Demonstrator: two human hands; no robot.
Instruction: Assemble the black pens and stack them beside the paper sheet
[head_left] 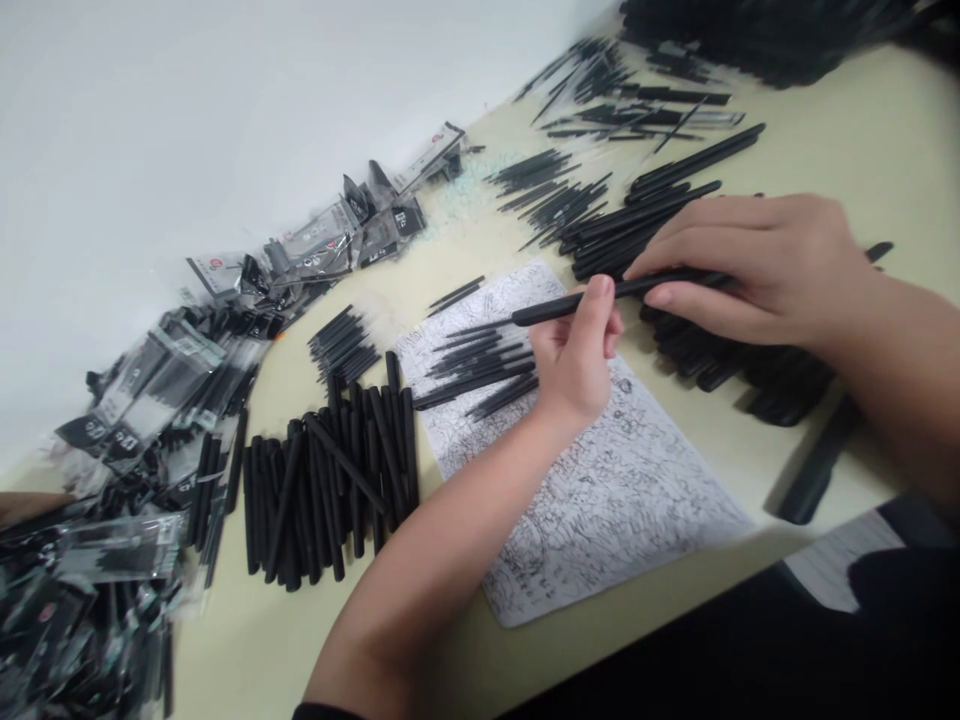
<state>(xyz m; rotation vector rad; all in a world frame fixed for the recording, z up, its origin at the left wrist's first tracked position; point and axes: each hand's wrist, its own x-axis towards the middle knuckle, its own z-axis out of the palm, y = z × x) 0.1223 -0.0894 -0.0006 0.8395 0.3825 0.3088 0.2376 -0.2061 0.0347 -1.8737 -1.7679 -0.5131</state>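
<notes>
My left hand (576, 355) and my right hand (757, 265) together hold one long black pen barrel (600, 297) level above a scribbled sheet of paper (600, 490). The left fingers pinch its left part. The right fingers close round its right end. Under the right hand lies a heap of black pen barrels (712, 355). Thin black refills (480, 365) lie on the paper just left of my left hand.
A pile of black pen barrels (326, 480) lies at the left of the paper. Clear packets of pens (150, 390) crowd the left edge along the white wall. More refills (547, 190) and barrels (675, 110) lie at the back. The table edge runs at lower right.
</notes>
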